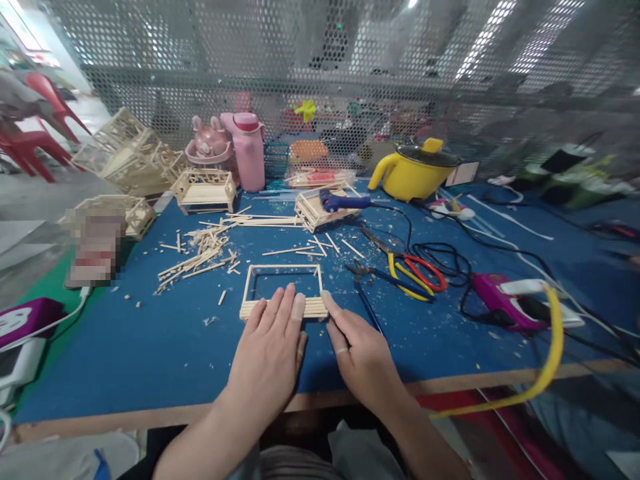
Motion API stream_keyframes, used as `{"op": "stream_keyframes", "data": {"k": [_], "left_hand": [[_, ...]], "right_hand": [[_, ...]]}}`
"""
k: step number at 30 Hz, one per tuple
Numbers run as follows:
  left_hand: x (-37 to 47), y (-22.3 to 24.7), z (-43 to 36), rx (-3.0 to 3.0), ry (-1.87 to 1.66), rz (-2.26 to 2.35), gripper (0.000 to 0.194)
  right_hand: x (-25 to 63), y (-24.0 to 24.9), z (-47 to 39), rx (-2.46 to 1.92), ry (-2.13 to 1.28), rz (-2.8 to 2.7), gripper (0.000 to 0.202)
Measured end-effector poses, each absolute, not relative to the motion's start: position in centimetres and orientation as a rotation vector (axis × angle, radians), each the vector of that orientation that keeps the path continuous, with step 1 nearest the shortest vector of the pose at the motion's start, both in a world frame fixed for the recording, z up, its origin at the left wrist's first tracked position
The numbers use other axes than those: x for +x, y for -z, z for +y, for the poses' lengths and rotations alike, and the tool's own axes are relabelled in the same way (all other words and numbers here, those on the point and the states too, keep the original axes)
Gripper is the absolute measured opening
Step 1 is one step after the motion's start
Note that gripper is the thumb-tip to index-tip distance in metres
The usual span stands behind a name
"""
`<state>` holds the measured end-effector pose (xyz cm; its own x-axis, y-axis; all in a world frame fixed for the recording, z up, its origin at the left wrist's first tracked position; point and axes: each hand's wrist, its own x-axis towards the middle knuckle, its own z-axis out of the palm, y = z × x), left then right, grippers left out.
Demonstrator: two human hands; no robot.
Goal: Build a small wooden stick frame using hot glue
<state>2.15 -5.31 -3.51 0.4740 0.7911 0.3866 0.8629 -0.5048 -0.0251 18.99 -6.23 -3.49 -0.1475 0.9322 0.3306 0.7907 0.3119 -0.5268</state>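
A small frame of wooden sticks (283, 268) lies on the blue tabletop in front of me, with several sticks side by side along its near edge. My left hand (267, 353) lies flat over these near sticks, fingers stretched out and pointing away from me. One of its fingers has a pale wrap near the tip. My right hand (363, 350) is at the frame's right end, its index finger stretched out and touching the near right corner. The thumb rests lower, apart from the index finger, with a pale band round it. The undersides of both hands are hidden.
Loose sticks (205, 253) lie back left. A blue-handled glue gun (345, 202) rests on a small stick-built bed (313, 210). Pliers (390, 277), scissors (425, 270) and a purple power strip (505, 303) with cables are right. A yellow pot (415, 173) and pink bottle (250, 157) stand behind.
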Motion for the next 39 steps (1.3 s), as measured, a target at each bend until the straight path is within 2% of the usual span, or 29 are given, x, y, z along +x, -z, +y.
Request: {"op": "stream_keyframes", "data": {"k": [5,9,13,17,20,25,31,36,39], "left_hand": [[2.2,3.6,-5.3,-2.506,0.481,-1.438,0.047],[2.3,3.9,-5.2,-2.469,0.507,-1.378,0.046],[2.4,4.0,-5.1,-2.452,0.547,-1.358,0.046],[2.5,4.0,-5.2,-2.450,0.570,-1.412,0.044],[2.4,4.0,-5.2,-2.452,0.556,-1.427,0.044],[2.4,4.2,-4.9,-2.439,0.538,-1.385,0.045],[2.2,3.8,-4.9,-2.493,0.479,-1.433,0.047],[2.0,3.0,-4.9,-2.573,0.466,-1.412,0.051],[2.1,1.7,-4.8,-2.549,0.470,-1.474,0.044]], "right_hand": [[19.3,3.6,-7.1,-1.529,-0.474,-1.668,0.049],[20.8,1.6,-6.4,-1.459,-0.484,-1.614,0.042],[23.0,-2.3,-0.2,-1.461,-0.065,-1.769,0.035],[24.2,-5.0,9.9,-1.813,0.381,-2.265,0.054],[24.4,-5.5,15.7,-1.918,0.328,-2.420,0.054],[25.0,-6.9,18.7,-1.941,0.275,-2.575,0.031],[27.1,-8.8,17.5,-1.986,0.196,-2.558,0.034],[29.0,-7.5,15.7,-2.002,0.049,-2.402,0.044],[29.5,-6.4,15.3,-1.979,-0.007,-2.299,0.040]]}}
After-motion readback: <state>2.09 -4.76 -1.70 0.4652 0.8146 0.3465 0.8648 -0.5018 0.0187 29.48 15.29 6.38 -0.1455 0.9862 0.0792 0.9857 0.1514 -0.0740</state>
